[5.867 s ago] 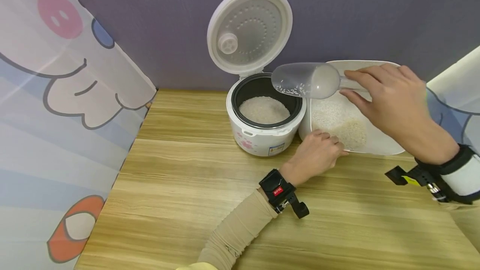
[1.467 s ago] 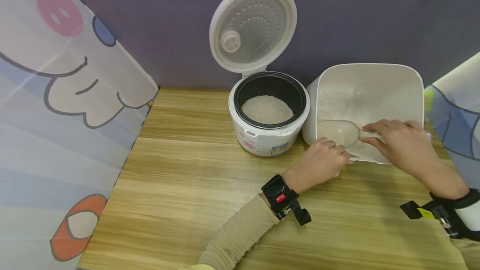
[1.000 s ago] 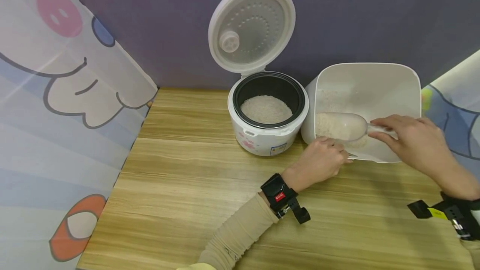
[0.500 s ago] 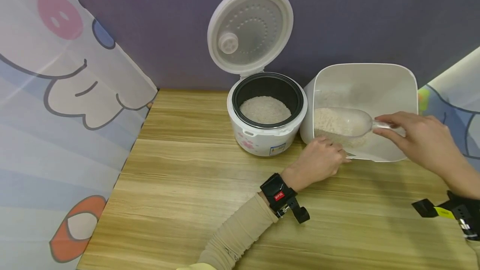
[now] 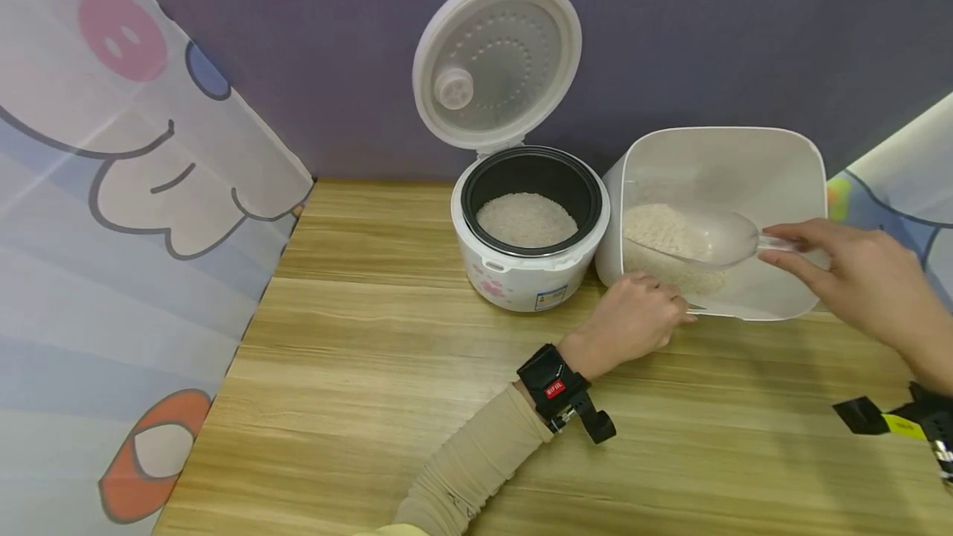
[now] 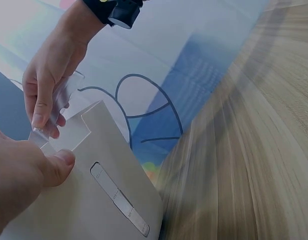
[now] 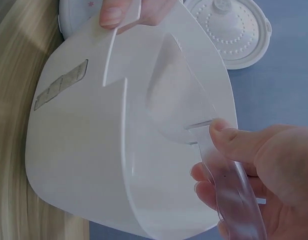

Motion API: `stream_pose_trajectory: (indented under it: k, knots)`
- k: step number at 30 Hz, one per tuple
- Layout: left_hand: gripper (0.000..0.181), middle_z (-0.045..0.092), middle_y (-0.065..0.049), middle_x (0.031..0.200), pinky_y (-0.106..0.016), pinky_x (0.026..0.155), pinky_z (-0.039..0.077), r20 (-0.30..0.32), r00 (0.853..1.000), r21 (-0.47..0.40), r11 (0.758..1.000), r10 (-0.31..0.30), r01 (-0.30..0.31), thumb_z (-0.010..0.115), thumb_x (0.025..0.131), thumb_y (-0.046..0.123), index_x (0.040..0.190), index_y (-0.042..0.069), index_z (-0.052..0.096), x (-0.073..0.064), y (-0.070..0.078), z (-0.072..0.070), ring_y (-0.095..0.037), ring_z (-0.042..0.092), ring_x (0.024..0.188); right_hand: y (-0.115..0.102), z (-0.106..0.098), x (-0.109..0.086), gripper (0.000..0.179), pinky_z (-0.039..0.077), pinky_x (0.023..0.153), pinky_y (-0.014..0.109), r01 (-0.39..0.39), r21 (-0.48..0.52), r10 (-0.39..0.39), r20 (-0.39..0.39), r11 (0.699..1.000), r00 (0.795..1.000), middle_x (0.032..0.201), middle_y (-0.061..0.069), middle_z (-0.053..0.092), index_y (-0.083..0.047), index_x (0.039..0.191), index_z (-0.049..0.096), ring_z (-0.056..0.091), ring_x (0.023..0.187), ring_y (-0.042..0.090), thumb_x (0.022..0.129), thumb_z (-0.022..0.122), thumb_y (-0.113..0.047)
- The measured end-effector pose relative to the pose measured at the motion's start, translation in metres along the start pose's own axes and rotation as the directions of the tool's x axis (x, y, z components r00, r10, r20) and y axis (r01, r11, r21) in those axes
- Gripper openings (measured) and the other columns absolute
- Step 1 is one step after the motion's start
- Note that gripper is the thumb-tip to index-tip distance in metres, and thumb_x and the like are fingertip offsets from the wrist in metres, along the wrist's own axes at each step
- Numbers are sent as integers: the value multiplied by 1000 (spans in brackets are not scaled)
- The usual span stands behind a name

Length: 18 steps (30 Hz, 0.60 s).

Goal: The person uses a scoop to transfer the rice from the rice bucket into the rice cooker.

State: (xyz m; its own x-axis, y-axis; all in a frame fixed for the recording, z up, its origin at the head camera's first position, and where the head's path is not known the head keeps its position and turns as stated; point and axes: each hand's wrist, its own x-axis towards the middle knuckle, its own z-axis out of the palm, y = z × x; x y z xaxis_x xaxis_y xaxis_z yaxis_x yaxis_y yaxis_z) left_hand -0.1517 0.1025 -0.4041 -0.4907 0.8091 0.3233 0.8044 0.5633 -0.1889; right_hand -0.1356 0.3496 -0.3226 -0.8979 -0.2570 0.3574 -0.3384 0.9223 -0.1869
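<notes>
While the left hand [image 5: 634, 317] pinches the bin [image 5: 752, 164], the right hand [image 5: 867, 275] pinches the scoop [image 5: 735, 240], which points toward the cooker [image 5: 506, 273].

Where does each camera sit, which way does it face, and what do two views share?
Head: on the head, facing forward and down at the rice cooker and rice bin; left hand, right hand and left sleeve show.
Left wrist: on that wrist, facing past the rice bin's outer wall to the cartoon backdrop; both hands show.
Right wrist: on that wrist, facing along the scoop into the rice bin; right hand and part of the left show.
Shared: head and right wrist both show the open lid.
</notes>
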Motion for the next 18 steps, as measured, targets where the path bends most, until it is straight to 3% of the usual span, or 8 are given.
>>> stream_pose_trajectory:
  k: [4, 7, 11, 14, 17, 18]
  knots:
    - [37, 74, 17, 99, -16, 81, 51, -8, 1000, 8, 1000, -2, 2, 45, 110, 42, 100, 29, 78, 1, 0, 0, 0, 69, 86, 2, -3, 0, 32, 35, 43, 28, 50, -17, -51, -30, 999, 998, 87, 27, 72, 2, 113, 74, 50, 49, 12, 94, 76, -25]
    - [37, 74, 17, 97, -15, 78, 50, -12, 1000, 9, 1000, -4, 4, 45, 110, 42, 99, 29, 77, 1, -1, 0, 1, 69, 84, 3, -7, 1, 32, 35, 43, 21, 93, -15, -94, -54, 996, 994, 87, 28, 73, 3, 111, 74, 49, 47, 8, 95, 76, -24]
    - [37, 75, 17, 97, -15, 79, 50, -1, 1000, 2, 1000, -3, 3, 44, 110, 42, 99, 29, 77, 2, -2, 0, 0, 69, 84, 3, -14, 2, 30, 35, 47, 13, 72, 13, -71, -62, 997, 996, 90, 26, 74, 1, 112, 74, 49, 59, -13, 93, 77, -21]
    - [37, 75, 17, 98, -15, 81, 51, 11, 1000, -9, 1000, -5, 5, 45, 110, 43, 100, 29, 77, 3, -3, -1, 1, 69, 85, 1, -20, 2, 32, 34, 49, 11, 37, 7, -36, -60, 999, 998, 93, 29, 73, 2, 114, 74, 63, 62, 3, 94, 77, -22]
    - [37, 75, 17, 97, -14, 81, 51, 9, 1000, -9, 1000, -8, 8, 45, 110, 44, 100, 29, 78, 4, -3, -2, 1, 69, 84, -2, -26, 4, 34, 31, 46, 13, 19, -6, -19, -51, 1000, 999, 93, 33, 71, 4, 115, 73, 63, 56, 20, 96, 75, -24]
    - [37, 75, 17, 98, -14, 81, 52, 6, 1000, -9, 1000, -10, 10, 45, 110, 44, 101, 29, 78, 4, -3, -2, 1, 68, 84, -4, -28, 5, 35, 31, 46, 13, 24, -18, -24, -49, 1000, 999, 93, 34, 71, 5, 115, 72, 61, 53, 32, 96, 75, -25]
